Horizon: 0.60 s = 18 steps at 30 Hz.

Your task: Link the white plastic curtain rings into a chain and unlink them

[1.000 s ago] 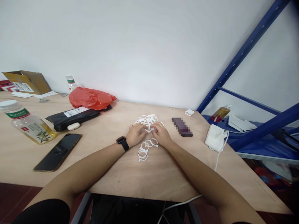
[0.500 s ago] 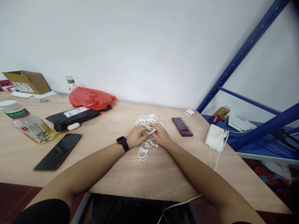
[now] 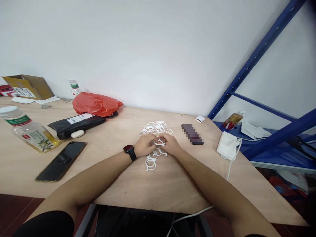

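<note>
A white plastic curtain ring [image 3: 160, 144] with a small knob is held between my two hands. My left hand [image 3: 145, 144], with a dark watch at its wrist, is closed, its fingertips pinching the ring's left side. Closed on the right side of the same ring is my right hand [image 3: 171, 144]; some of its fingers are hidden. Behind the hands lies a pile of similar white rings [image 3: 158, 126]. Nearer to me, several more rings [image 3: 150, 163] lie in a loose row on the table, partly under the hands.
Left on the wooden table [image 3: 118, 191] are a phone [image 3: 61, 161], a bottle [image 3: 32, 131], a white earbud case [image 3: 77, 133], a black package [image 3: 81, 124] and a red bag [image 3: 96, 104]. Rightward are a pixelated dark object [image 3: 192, 134], a white charger [image 3: 227, 146] and blue shelving [image 3: 266, 49].
My hands have drawn slightly towards me with the ring, which has turned between the fingers. More of the pile behind shows now. The rings lying in front look unmoved.
</note>
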Motion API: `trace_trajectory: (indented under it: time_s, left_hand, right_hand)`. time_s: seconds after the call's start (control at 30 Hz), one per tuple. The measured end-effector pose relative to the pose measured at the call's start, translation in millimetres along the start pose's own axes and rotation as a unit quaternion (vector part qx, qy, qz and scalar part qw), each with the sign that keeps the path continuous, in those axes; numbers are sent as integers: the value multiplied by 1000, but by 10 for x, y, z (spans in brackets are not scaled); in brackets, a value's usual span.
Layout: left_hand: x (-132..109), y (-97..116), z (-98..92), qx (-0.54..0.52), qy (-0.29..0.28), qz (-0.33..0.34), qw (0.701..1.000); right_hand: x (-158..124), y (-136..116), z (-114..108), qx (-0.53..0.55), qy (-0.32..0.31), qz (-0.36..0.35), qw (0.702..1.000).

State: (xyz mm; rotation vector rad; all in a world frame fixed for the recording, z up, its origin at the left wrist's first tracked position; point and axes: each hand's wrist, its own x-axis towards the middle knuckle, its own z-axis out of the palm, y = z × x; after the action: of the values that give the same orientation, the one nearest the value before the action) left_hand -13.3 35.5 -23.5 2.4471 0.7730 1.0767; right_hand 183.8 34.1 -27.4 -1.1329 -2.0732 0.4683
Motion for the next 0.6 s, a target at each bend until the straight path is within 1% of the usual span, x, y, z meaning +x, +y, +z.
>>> trace_trajectory:
  time_s: [0.07,0.2,0.3,0.47,0.53,0.6]
  left_hand:
    - [-2,-2,2,8,9,-14,1000]
    - [-11,-12,4,43,27,-60,997]
    - [-9,-26,-2,61,44,-87,993]
    - [13,-67,-19,58,93,-129,986]
    - [15,-72,-18,51,95,-147,983]
    - [11,-62,-14,35,84,-159,983]
  right_hand:
    - [-3,0,7,4,11,33,999]
    - [6,10,21,26,39,64,997]
    - [19,38,21,67,59,83,993]
    - [28,104,-7,156,90,94,979]
    - [32,113,-19,176,97,109,973]
    - [40,111,-34,175,119,128,969]
